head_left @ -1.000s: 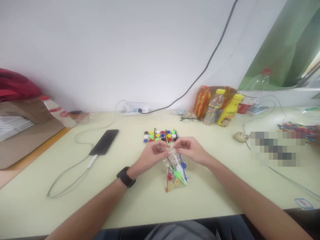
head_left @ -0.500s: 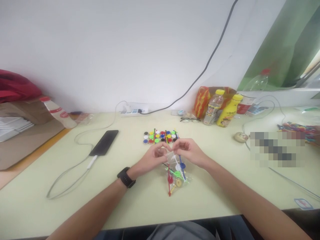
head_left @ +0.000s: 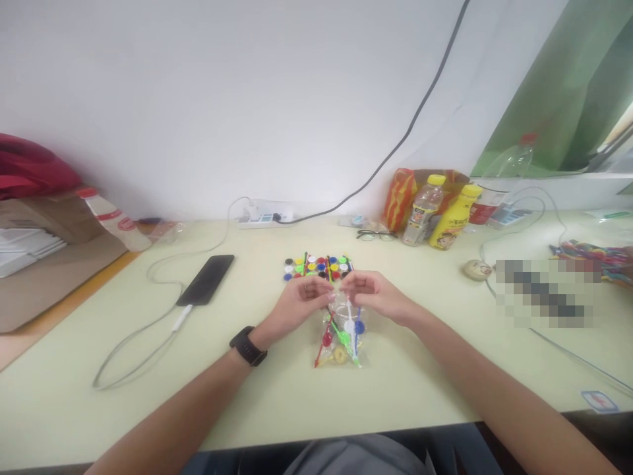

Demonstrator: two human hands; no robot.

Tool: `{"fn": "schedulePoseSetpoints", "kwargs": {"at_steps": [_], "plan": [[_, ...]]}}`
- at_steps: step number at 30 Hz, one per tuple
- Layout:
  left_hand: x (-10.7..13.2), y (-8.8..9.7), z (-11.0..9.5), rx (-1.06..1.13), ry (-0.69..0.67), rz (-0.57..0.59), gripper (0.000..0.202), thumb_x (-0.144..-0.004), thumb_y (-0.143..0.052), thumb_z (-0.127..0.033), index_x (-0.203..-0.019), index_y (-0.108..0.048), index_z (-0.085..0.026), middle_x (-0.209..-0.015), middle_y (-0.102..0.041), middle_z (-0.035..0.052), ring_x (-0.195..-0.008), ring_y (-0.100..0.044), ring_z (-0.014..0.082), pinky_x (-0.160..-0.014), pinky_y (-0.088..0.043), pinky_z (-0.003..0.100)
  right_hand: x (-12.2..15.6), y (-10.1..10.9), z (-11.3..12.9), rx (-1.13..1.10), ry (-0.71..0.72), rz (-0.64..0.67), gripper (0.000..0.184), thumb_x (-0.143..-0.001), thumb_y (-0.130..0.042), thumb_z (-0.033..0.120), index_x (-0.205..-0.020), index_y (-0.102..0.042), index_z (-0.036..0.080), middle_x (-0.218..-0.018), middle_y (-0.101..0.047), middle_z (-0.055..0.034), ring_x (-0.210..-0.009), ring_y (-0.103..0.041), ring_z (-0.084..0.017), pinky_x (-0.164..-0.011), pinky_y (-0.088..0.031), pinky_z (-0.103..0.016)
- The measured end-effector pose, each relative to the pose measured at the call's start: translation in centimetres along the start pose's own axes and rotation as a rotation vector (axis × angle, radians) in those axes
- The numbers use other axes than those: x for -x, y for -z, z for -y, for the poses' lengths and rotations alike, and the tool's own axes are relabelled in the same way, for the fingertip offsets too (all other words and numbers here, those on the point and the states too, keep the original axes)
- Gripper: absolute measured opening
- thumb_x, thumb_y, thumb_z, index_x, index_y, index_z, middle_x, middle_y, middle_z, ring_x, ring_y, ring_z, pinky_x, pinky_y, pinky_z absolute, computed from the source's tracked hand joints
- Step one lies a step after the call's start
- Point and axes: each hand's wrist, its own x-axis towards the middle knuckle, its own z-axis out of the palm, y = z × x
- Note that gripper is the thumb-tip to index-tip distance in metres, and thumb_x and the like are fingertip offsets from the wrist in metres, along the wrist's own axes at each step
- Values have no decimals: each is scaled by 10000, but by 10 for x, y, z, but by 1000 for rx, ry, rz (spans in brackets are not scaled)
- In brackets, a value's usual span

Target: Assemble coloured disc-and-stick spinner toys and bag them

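Observation:
Between my two hands hangs a clear plastic bag [head_left: 345, 333] with several small coloured pieces inside: thin arrow-like sticks and round discs in red, green, white, blue and yellow. My left hand [head_left: 307, 295] pinches the bag's upper left edge. At the upper right edge, the fingers of my right hand [head_left: 372, 295] are closed on it too. Just beyond my hands lie rows of coloured discs [head_left: 316, 267] with thin sticks among them, partly hidden by my fingers.
A phone [head_left: 206, 280] on a white cable lies to the left. Behind stand a power strip [head_left: 262, 219], glasses [head_left: 376, 234], a clear bottle [head_left: 422, 211] and a yellow bottle [head_left: 453, 219]. On the right are a small round object [head_left: 477, 270] and a colourful bundle [head_left: 588, 254].
The bag's lower end has swung left and its pieces have spread out. Both hands have shifted slightly, still pinching the bag's top.

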Motion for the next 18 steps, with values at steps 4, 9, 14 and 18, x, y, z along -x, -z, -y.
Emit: {"fn": "schedulePoseSetpoints", "kwargs": {"at_steps": [4,9,14,18], "plan": [[-1,2,-4,-4,-2,-27,293,-820,-855,-340,-1011,-744,-148,-920,-747,67,-811,-705,167,-762,-592,275,0,0,2,-3,12,3,249,-729,-664,122,-964,-713,189,-848,-699,-16,-803,-637,-163,-731,-486,-283],[-2,4,-1,-39,-19,-28,225,-863,-818,-346,-972,-761,-158,-945,-756,68,-851,-696,162,-795,-578,267,-1,2,4,-23,61,-57,163,-826,-776,319,-898,-735,179,-834,-700,-29,-753,-622,-156,-737,-497,-305],[-4,8,-2,-12,-30,-80,231,-840,-836,-356,-923,-768,-151,-886,-758,68,-808,-690,162,-773,-576,275,-3,3,2,31,71,-75,269,-838,-797,431,-917,-781,175,-854,-710,-46,-753,-605,-156,-708,-480,-300],[-5,15,-7,-10,-12,-123,259,-807,-864,-351,-957,-775,-159,-864,-765,65,-763,-696,156,-724,-571,260,-4,4,1,-5,112,-128,292,-828,-811,440,-973,-788,188,-793,-687,-28,-683,-577,-140,-655,-469,-296]]}}
